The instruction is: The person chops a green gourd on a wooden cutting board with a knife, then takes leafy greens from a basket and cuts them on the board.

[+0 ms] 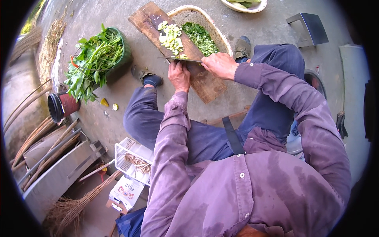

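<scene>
My right hand (pixel 219 65) grips the handle end of a kitchen knife (pixel 181 59), whose blade lies across a wooden cutting board (pixel 207 86). Close against the blade, the curled fingers of my left hand (pixel 179 75) rest at the board's left edge. Whether they pinch a piece of vegetable is hidden. Beyond the knife, chopped pale-green vegetable pieces (pixel 171 37) are heaped on the board. The board slants over a pale oval basket (pixel 211 19), which holds chopped green pieces (pixel 200 37).
A green basket (pixel 125 49) of leafy stems (pixel 94 59) stands at the left, near a dark red bucket (pixel 69 103). A bowl (pixel 254 8), a small stool (pixel 312 28), a white plastic crate (pixel 133 157) and a twig broom (pixel 80 204) lie around me.
</scene>
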